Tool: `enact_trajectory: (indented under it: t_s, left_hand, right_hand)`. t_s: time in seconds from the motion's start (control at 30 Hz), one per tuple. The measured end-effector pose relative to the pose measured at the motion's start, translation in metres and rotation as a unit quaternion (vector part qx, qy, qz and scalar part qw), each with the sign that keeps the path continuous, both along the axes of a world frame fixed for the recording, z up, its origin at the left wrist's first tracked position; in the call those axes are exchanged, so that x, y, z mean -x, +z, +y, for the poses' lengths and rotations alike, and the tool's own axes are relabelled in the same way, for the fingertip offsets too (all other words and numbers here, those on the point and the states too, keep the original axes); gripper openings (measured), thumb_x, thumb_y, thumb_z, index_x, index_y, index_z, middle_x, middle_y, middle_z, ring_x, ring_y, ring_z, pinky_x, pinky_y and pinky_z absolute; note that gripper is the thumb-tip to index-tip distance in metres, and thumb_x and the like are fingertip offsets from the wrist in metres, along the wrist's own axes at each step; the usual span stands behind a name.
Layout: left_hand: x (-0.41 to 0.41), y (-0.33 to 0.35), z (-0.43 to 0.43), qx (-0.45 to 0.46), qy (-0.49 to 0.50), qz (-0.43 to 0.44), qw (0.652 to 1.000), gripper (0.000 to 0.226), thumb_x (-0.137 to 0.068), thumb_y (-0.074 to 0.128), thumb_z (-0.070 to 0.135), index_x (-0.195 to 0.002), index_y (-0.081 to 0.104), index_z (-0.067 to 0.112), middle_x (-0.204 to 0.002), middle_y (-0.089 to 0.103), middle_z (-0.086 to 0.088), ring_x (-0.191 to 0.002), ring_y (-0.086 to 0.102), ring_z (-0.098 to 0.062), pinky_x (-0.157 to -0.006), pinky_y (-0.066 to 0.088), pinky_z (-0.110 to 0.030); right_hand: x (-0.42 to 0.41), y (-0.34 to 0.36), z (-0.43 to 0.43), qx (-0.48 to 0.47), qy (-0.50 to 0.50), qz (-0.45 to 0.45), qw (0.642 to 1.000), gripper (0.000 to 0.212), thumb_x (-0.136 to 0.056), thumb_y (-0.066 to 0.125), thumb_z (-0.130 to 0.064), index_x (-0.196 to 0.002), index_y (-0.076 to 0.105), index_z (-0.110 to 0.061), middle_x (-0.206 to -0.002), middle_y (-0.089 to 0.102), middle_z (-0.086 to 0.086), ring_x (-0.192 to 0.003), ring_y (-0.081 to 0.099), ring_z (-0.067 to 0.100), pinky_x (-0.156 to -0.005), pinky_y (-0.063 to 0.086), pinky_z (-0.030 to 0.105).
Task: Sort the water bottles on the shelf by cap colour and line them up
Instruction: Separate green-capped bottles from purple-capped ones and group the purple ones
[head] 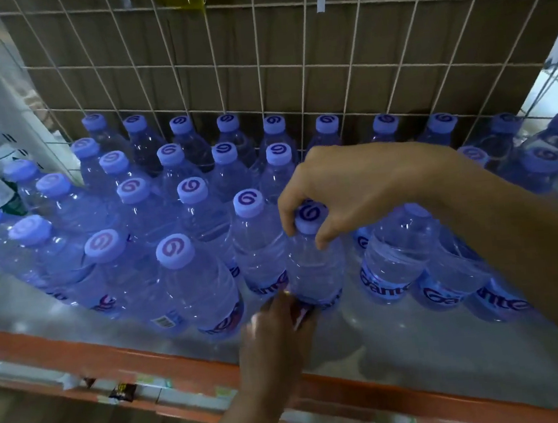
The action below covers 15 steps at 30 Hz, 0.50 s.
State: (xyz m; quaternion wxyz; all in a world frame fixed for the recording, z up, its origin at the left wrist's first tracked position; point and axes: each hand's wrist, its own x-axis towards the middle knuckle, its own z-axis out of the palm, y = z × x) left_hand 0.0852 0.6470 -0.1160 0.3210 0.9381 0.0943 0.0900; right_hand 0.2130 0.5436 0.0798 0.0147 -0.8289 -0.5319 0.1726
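left hand: our left hand comes up over the shelf's front edge to the foot of the front bottle; it is blurred, so we cannot tell whether its fingers grip the label or only touch it.
right hand: our right hand reaches in from the right, thumb and curled fingers pinching the lilac cap from above.
front bottle: it stands upright near the front of the shelf, just beside a neighbour bottle on its left.
other bottles: we see rows of lilac-capped bottles running back to the wire grid.
shelf: a grey shelf board with an orange front rail.
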Motion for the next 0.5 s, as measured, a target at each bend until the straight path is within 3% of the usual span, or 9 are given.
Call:
enact_trajectory:
  t_s: [0.1, 0.23, 0.3, 0.37, 0.5]
  left_hand:
    - [0.015, -0.003, 0.010, -0.034, -0.006, -0.006, 0.999, 0.036, -0.080, 0.058, 0.046, -0.059, 0.055, 0.016, -0.049, 0.056, 0.000, -0.043, 0.052, -0.017, -0.042, 0.032, -0.024]
    - [0.033, -0.004, 0.013, -0.045, -0.005, -0.021, 0.999, 0.042, -0.079, 0.045, 0.040, -0.048, 0.046, 0.012, -0.040, 0.047, -0.004, -0.034, 0.044, -0.016, -0.037, 0.024, -0.022]
    - [0.041, -0.010, 0.013, -0.022, -0.021, 0.004, 1.000, 0.046, -0.082, 0.037, 0.043, -0.054, 0.052, 0.009, -0.046, 0.056, -0.006, -0.042, 0.055, -0.018, -0.040, 0.037, -0.027]
    - [0.051, -0.010, 0.010, 0.012, -0.040, 0.030, 0.999, 0.051, -0.084, 0.029, 0.048, -0.065, 0.059, 0.010, -0.057, 0.064, -0.006, -0.055, 0.062, -0.021, -0.053, 0.047, -0.035]
    - [0.055, 0.002, -0.011, 0.052, -0.074, -0.016, 0.996, 0.027, -0.091, 0.039, 0.028, -0.101, 0.063, 0.021, -0.086, 0.068, 0.003, -0.078, 0.061, -0.014, -0.070, 0.047, -0.030]
  right_hand:
    - [0.013, -0.002, 0.006, -0.015, 0.039, -0.012, 0.999, 0.028, -0.074, 0.075, -0.036, -0.099, 0.064, -0.033, -0.082, 0.050, -0.021, -0.084, 0.053, 0.004, -0.076, 0.050, 0.032]
    - [0.028, -0.003, 0.012, -0.032, 0.063, -0.033, 0.997, 0.029, -0.072, 0.075, -0.037, -0.098, 0.064, -0.031, -0.084, 0.052, -0.016, -0.085, 0.053, 0.007, -0.075, 0.050, 0.033]
    - [0.035, -0.007, 0.017, -0.042, 0.073, -0.041, 0.996, 0.029, -0.072, 0.076, -0.036, -0.097, 0.063, -0.031, -0.080, 0.045, -0.017, -0.084, 0.049, 0.006, -0.076, 0.048, 0.033]
    - [0.039, -0.011, 0.023, -0.057, 0.079, -0.047, 0.994, 0.029, -0.072, 0.075, -0.036, -0.098, 0.063, -0.029, -0.083, 0.047, -0.016, -0.082, 0.044, 0.003, -0.075, 0.046, 0.029]
    - [0.044, -0.016, 0.038, -0.069, 0.094, -0.059, 0.991, 0.029, -0.075, 0.073, -0.036, -0.100, 0.060, -0.029, -0.091, 0.046, -0.016, -0.088, 0.042, 0.004, -0.072, 0.037, 0.024]
